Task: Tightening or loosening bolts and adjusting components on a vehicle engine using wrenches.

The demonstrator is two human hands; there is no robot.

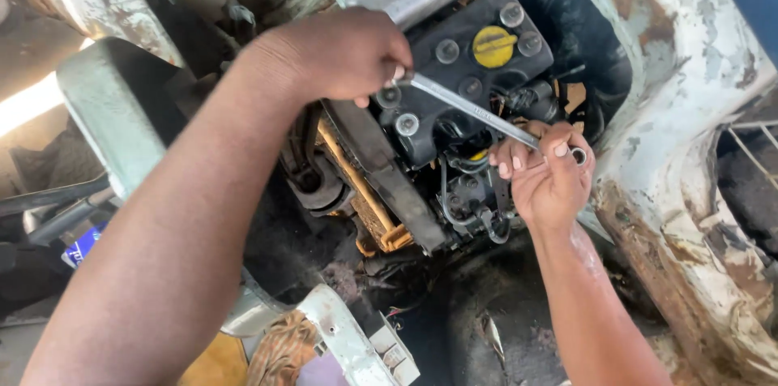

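Left forearm, nearest the lens, crossing from lower left up to centre. Rusted white body panel (689,151), flaking, right of and beyond right hand. Pale green-grey panel (105,110), left of left forearm. Engine (438,151), black, oily, between and beneath both hands. Black cover (462,62) with round bolt heads, just right of left hand. Orange-tan part (365,199) below left hand. Left hand (340,53), closed in a fist over one end of spanner, knuckles up. Right hand (547,175), fingers curled, pinching the ring end of spanner between thumb and fingertips. Combination spanner (478,114), steel, slanting down from left hand to right hand across engine top. Yellow filler cap (494,47), above spanner, right of left hand.
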